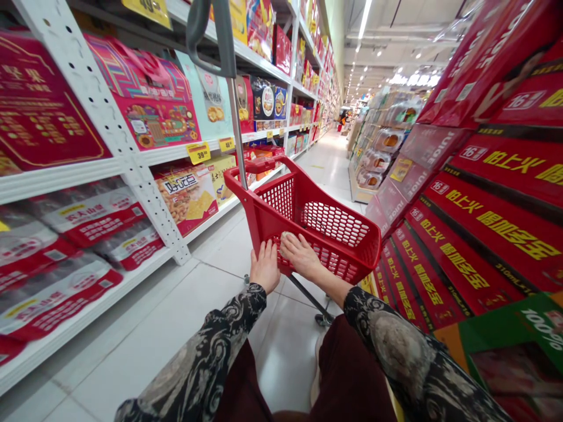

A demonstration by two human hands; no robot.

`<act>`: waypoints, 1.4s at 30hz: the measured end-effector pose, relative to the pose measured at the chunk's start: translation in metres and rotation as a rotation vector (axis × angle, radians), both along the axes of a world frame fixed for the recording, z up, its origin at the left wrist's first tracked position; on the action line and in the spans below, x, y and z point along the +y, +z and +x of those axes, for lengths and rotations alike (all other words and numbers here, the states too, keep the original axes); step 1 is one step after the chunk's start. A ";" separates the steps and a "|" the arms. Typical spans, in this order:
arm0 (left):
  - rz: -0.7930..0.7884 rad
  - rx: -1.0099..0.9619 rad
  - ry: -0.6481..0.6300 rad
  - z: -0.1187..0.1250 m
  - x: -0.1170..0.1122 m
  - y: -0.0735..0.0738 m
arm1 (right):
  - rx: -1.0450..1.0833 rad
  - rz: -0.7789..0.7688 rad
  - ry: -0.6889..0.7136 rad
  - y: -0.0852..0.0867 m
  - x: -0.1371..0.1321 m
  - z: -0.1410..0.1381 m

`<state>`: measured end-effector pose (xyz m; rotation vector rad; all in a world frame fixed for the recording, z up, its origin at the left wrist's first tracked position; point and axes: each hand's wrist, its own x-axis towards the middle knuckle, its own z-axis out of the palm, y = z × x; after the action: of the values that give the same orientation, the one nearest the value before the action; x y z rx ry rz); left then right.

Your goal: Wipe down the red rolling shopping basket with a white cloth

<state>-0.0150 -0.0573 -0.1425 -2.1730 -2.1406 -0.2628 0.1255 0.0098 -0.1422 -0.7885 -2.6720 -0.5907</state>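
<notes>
A red plastic shopping cart [264,214] stands in front of me in the aisle, its basket pierced with holes and a grey handle [229,41] rising on a metal pole. My left hand [265,267] lies flat against the near side of the basket, fingers stretched out and holding nothing. Close beside it, my right hand [302,255] presses a small crumpled white cloth [288,235] to the same side. Most of that cloth is hidden under the fingers, so its exact kind is unclear. The part of the basket's inside that shows holds no goods.
White shelves [153,153] with boxed snacks and bottle packs run along the left. Stacked red drink cartons [497,220] rise close on the right, with a green box [519,346] low in front. Farther off stands a pallet of wrapped goods [382,140]. White floor tiles [145,334] lie below.
</notes>
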 end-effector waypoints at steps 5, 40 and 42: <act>0.045 -0.002 0.039 -0.011 0.011 0.011 | 0.161 0.087 -0.042 0.026 0.014 -0.018; 0.125 0.113 0.050 -0.057 0.046 0.061 | 0.329 -0.061 -0.213 0.041 0.040 -0.057; 0.140 0.120 0.003 -0.051 0.053 0.065 | 0.373 -0.114 -0.265 0.036 0.043 -0.054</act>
<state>-0.0662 -0.0039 -0.0780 -2.0541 -1.9982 -0.2659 0.0714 0.0525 -0.1059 -1.1701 -2.2923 -0.3112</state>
